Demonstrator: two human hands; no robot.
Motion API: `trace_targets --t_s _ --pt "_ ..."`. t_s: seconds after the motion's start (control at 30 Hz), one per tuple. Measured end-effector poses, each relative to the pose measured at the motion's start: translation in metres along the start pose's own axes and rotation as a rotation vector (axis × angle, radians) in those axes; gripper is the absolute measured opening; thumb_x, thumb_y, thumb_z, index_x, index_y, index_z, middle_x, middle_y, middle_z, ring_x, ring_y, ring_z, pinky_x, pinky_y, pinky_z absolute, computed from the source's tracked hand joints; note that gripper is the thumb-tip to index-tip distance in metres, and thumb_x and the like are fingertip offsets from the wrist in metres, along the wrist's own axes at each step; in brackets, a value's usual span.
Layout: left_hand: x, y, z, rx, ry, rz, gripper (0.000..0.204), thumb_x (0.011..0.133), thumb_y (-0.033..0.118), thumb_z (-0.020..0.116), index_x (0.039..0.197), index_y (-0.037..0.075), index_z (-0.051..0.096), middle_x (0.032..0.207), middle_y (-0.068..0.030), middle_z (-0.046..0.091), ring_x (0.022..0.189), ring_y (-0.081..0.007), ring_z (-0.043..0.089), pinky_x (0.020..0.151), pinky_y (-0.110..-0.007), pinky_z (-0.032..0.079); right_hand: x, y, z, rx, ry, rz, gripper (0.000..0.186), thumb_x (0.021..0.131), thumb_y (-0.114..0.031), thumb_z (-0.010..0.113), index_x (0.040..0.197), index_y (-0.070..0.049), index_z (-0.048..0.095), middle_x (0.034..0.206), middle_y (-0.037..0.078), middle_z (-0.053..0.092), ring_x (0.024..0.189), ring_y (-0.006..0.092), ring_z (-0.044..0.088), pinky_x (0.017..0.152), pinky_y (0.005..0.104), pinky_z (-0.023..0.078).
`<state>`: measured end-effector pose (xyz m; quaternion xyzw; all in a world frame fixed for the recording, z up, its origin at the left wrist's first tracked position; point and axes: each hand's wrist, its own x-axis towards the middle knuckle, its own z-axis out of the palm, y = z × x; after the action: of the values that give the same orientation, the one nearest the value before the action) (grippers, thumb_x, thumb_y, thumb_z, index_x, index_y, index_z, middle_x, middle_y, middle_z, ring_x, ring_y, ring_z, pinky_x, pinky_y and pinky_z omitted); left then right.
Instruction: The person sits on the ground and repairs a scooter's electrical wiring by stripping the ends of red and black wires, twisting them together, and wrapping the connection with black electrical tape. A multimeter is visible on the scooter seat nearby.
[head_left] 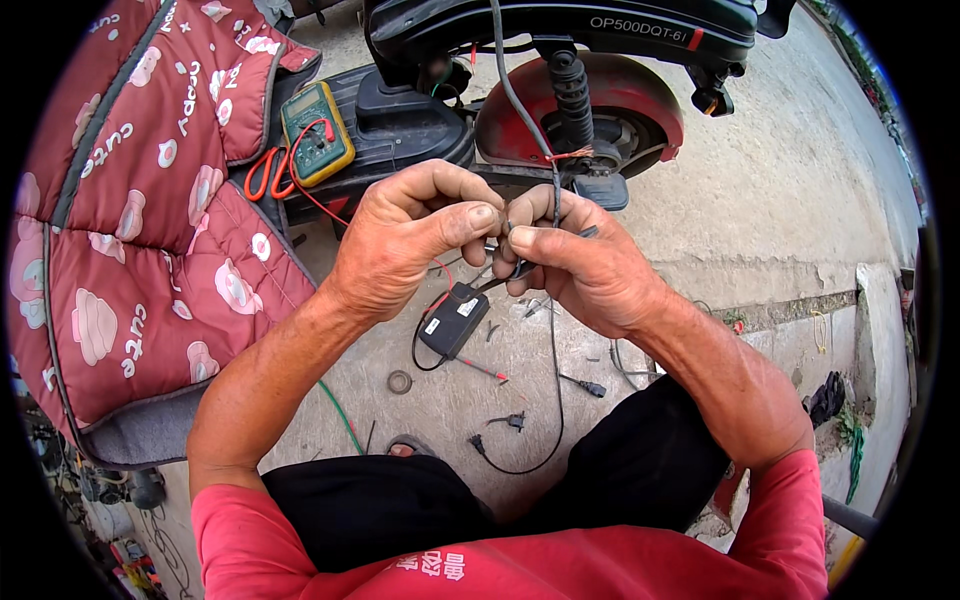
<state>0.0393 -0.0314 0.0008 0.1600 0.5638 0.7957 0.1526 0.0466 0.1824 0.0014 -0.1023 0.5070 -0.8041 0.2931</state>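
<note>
My left hand (420, 235) is raised at the centre with thumb and index finger pinched on something small, too hidden to name, at my right fingertips. My right hand (575, 260) is curled around a dark cable end, possibly with another small dark item; the fingers hide most of it. A grey cable (517, 105) hangs from the scooter and passes by my right hand. Below my hands, a black charger box (454, 320) lies on the concrete with leads attached. Loose plugs (590, 386) and short wire pieces lie near it.
A black scooter (460, 20) with a red-rimmed wheel (650, 130) stands ahead. A yellow multimeter (318, 125) with red leads sits on its footboard. A pink patterned quilted cover (140, 300) drapes along the left. A concrete ledge (870, 320) runs along the right, with a dark glove (826, 398) nearby.
</note>
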Motion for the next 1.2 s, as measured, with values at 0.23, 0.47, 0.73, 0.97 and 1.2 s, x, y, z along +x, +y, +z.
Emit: trace_targets --t_s 0.23,0.47,0.73,0.97,1.2 --pt "0.0002 -0.0051 -0.0026 -0.008 -0.007 0.023 0.018 0.095 0.015 0.068 0.104 -0.001 0.066 0.09 -0.008 0.067 0.075 -0.0115 0.061 0.069 -0.025 0.053 0.0 0.0 -0.0003 0.039 -0.007 -0.015 0.012 0.095 -0.015 0.063 0.1 -0.005 0.058 0.094 0.004 0.063 0.088 0.0125 0.063 0.073 0.0279 0.056" --pt "0.0003 -0.0024 -0.0017 0.001 0.001 0.01 0.017 0.096 0.014 0.065 0.105 -0.001 0.066 0.089 -0.0075 0.068 0.074 -0.0114 0.061 0.069 -0.025 0.053 0.0007 -0.0001 0.0003 0.026 -0.001 -0.018 0.012 0.095 -0.015 0.063 0.1 -0.005 0.058 0.094 0.004 0.063 0.089 0.0125 0.063 0.073 0.028 0.056" --pt "0.0001 -0.0054 -0.0027 0.009 0.004 0.004 0.017 0.097 0.014 0.065 0.105 -0.001 0.066 0.088 -0.007 0.067 0.074 -0.0109 0.061 0.068 -0.024 0.052 0.0012 0.0011 -0.0007 0.042 -0.012 -0.025 0.013 0.095 -0.015 0.063 0.102 -0.004 0.058 0.096 0.005 0.063 0.089 0.0125 0.063 0.073 0.0279 0.057" --pt "0.0002 -0.007 -0.0022 -0.015 0.005 -0.003 0.018 0.097 0.014 0.065 0.106 -0.001 0.066 0.088 -0.0074 0.067 0.074 -0.0113 0.062 0.067 -0.025 0.053 0.0019 0.0013 -0.0015 0.058 -0.008 -0.022 0.014 0.096 -0.015 0.063 0.103 -0.005 0.058 0.098 0.006 0.064 0.089 0.0124 0.064 0.073 0.0277 0.057" --pt "-0.0009 -0.0047 -0.0002 0.017 0.006 -0.002 0.02 0.096 0.015 0.066 0.109 -0.001 0.065 0.089 -0.0081 0.068 0.074 -0.0113 0.062 0.068 -0.025 0.053 0.002 0.0007 -0.0015 0.073 -0.021 -0.024 0.015 0.096 -0.016 0.062 0.104 -0.005 0.057 0.096 0.006 0.064 0.089 0.013 0.064 0.073 0.0279 0.056"
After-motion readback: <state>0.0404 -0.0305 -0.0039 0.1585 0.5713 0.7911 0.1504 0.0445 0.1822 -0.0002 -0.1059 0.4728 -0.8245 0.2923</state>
